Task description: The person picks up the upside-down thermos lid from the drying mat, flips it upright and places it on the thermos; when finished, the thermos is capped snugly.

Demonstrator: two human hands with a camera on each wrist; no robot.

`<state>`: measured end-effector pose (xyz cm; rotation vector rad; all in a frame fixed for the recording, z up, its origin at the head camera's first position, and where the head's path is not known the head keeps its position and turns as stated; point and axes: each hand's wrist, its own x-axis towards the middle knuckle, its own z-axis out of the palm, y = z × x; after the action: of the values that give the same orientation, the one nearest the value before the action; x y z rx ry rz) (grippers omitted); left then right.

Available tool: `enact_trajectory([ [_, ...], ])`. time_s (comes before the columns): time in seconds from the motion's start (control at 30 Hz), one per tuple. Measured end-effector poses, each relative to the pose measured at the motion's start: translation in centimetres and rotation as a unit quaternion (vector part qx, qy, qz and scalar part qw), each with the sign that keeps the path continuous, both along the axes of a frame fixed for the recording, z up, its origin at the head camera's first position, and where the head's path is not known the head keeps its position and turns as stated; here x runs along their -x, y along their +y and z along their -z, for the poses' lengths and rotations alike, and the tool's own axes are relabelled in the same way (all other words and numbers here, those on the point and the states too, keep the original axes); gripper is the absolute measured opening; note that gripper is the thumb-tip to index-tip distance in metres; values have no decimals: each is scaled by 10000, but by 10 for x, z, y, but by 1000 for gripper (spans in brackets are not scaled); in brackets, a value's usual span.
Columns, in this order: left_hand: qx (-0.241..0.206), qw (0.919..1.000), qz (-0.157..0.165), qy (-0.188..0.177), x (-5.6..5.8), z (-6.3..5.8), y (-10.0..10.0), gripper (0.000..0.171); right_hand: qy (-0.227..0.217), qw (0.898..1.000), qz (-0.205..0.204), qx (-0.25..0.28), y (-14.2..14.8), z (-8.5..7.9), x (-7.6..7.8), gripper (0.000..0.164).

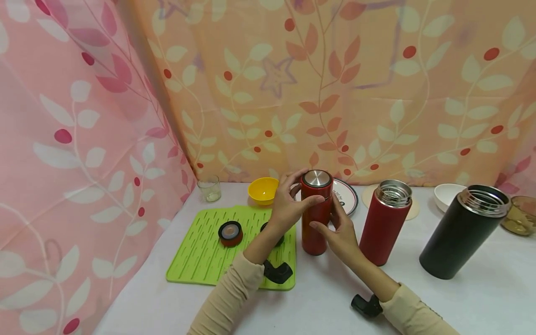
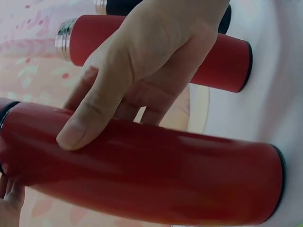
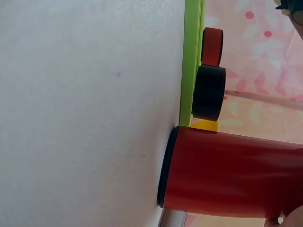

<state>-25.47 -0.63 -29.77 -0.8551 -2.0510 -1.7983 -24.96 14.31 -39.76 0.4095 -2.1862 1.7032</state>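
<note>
A red thermos flask [image 1: 314, 228] with a silver-topped lid [image 1: 317, 178] stands upright on the white table. My left hand [image 1: 291, 200] grips it at the lid, fingers behind and thumb across the front. Lower down, my right hand [image 1: 341, 230] holds the flask's body from the right side; the left wrist view shows the right thumb lying along the red wall. The flask's base [image 3: 168, 168] touches the tabletop in the right wrist view. Two lids lie on the green mat: a red one [image 1: 231, 233] and a black one [image 3: 209, 92], which my left arm partly covers in the head view.
Right of my hands stand a lidless red flask [image 1: 383, 228] and a larger lidless black one [image 1: 462, 235]. Behind are a yellow bowl [image 1: 263, 191], a glass [image 1: 209, 188], a plate [image 1: 349, 197], a white bowl [image 1: 445, 197] and an amber bowl [image 1: 521, 216]. The green mat [image 1: 192, 260] lies left.
</note>
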Motion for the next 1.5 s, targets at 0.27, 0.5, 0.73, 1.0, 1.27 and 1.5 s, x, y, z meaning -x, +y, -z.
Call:
enact_trajectory([
  [0.27, -204, 9997, -146, 75, -1, 2, 2, 58, 18, 10000, -36, 36, -1, 0, 0, 87],
  [0.5, -381, 9989, 271, -82, 10, 15, -1, 53, 199, 9997, -53, 115, -1, 1, 1, 89],
  [0.73, -141, 9989, -442, -86, -4, -1, 6, 59, 111, 9999, 9, 21, 0, 3, 2, 88],
  [1.0, -339, 9988, -345, -47, -4, 3, 7, 57, 214, 9998, -8, 25, -1, 2, 2, 88],
  [1.27, -488, 9987, 153, -63, -2, 8, 2, 53, 272, 9996, -15, 28, 0, 1, 3, 89],
  [1.5, -220, 9978, -606, -139, -5, 3, 10, 66, 86, 10000, 12, 28, -1, 0, 0, 89],
])
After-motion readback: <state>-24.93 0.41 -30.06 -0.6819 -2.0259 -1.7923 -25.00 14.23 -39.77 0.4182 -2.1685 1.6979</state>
